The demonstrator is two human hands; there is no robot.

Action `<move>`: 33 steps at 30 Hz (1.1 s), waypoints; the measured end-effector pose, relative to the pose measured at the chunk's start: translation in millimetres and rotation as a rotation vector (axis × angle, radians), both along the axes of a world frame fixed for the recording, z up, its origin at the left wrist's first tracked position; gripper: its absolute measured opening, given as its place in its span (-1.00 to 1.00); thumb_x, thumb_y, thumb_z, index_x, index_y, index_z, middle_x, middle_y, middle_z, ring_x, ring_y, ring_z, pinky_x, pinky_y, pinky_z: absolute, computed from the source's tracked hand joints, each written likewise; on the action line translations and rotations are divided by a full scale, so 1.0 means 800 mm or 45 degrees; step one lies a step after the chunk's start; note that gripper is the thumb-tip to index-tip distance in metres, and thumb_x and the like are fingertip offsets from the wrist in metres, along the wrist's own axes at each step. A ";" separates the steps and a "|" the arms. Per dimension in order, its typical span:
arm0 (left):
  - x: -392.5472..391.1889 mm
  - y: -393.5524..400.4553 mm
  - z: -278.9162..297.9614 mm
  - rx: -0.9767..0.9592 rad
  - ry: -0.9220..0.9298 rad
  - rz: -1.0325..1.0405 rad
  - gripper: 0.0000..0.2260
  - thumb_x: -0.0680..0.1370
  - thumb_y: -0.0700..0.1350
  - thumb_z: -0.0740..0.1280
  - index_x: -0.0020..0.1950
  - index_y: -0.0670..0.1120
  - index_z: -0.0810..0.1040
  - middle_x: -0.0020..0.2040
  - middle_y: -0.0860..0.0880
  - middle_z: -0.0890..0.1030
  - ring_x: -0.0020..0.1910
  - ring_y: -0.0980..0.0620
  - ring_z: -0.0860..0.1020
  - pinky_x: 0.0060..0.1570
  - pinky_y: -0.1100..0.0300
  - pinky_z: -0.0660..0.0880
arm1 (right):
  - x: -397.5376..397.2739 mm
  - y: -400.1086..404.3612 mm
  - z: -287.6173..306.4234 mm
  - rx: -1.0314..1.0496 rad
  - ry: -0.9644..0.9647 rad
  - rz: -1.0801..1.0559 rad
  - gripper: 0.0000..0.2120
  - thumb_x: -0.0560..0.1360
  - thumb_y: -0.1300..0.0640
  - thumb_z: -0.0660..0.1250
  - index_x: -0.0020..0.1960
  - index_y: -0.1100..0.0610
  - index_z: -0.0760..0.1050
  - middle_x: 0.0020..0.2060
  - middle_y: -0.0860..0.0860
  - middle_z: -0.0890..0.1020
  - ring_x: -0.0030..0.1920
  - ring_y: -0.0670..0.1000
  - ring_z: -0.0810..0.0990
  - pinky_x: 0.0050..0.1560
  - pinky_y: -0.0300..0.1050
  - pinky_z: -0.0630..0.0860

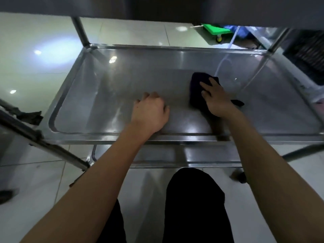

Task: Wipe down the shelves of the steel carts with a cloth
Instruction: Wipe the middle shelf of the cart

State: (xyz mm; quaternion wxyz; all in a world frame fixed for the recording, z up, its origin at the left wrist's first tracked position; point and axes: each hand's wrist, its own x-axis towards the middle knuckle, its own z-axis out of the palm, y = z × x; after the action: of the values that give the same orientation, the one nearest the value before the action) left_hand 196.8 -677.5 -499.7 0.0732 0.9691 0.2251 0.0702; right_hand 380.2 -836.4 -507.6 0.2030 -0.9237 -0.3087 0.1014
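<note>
A steel cart shelf [108, 88] with a raised rim fills the middle of the head view, under another steel shelf [157, 6] at the top edge. A dark cloth [197, 85] lies on the shelf right of centre. My right hand [216, 99] presses flat on the cloth with straight fingers. My left hand [150, 113] rests on the bare steel near the front rim, its fingers curled under and holding nothing.
Cart uprights stand at the back left [81, 30] and back right [278, 39]. A lower shelf [201, 156] shows below the front rim. A green wheeled dolly [216, 31] sits on the tiled floor behind. A second steel frame [35, 135] with a dark rag [29, 117] stands at the left.
</note>
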 end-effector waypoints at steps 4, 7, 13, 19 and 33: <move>0.001 0.002 -0.013 0.013 -0.033 0.024 -0.69 0.59 0.08 0.20 0.12 -0.05 0.64 0.16 -0.08 0.57 0.19 -0.14 0.49 0.09 -0.07 0.45 | 0.006 -0.005 -0.004 0.016 -0.012 -0.049 -0.57 0.71 0.02 0.04 0.57 -0.03 0.24 0.62 0.04 0.05 0.59 0.14 0.05 0.57 0.01 0.00; -0.003 0.007 -0.014 -0.014 -0.063 0.007 -0.70 0.59 0.10 0.20 0.13 0.01 0.65 0.17 -0.05 0.59 0.19 -0.12 0.50 0.12 -0.05 0.44 | 0.004 0.006 -0.006 0.011 -0.043 -0.043 -0.58 0.71 0.03 0.06 0.56 -0.04 0.27 0.61 0.04 0.08 0.58 0.15 0.08 0.56 0.05 0.03; -0.029 0.033 -0.011 -0.111 -0.047 -0.178 -0.72 0.60 0.08 0.21 0.23 0.07 0.60 0.25 0.03 0.57 0.25 -0.10 0.50 0.21 -0.03 0.45 | -0.012 0.056 -0.002 0.017 -0.064 0.063 -0.58 0.70 0.02 0.06 0.55 -0.07 0.28 0.61 0.03 0.09 0.58 0.15 0.09 0.56 0.12 0.05; -0.094 0.096 -0.011 -0.006 -0.085 0.056 -0.72 0.59 0.08 0.25 0.24 0.05 0.59 0.30 0.02 0.55 0.28 -0.11 0.47 0.20 -0.05 0.39 | -0.046 0.128 -0.007 0.051 -0.050 0.172 -0.58 0.70 0.00 0.05 0.56 -0.09 0.26 0.61 0.01 0.07 0.58 0.18 0.07 0.55 0.12 0.04; -0.221 0.175 -0.013 0.103 -0.052 0.535 -0.72 0.63 0.09 0.20 0.23 0.07 0.61 0.24 -0.04 0.53 0.26 -0.15 0.46 0.24 -0.18 0.35 | -0.161 0.330 -0.007 0.018 -0.033 0.485 -0.56 0.70 -0.02 0.01 0.58 -0.11 0.20 0.62 0.02 0.02 0.59 0.15 0.02 0.57 0.13 -0.03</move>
State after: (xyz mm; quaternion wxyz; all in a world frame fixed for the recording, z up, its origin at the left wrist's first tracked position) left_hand 20.0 -537.5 -510.1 0.0224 0.9014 0.4176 0.1123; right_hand 251.5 -572.5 -513.3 0.1827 -0.8483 -0.4814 0.1237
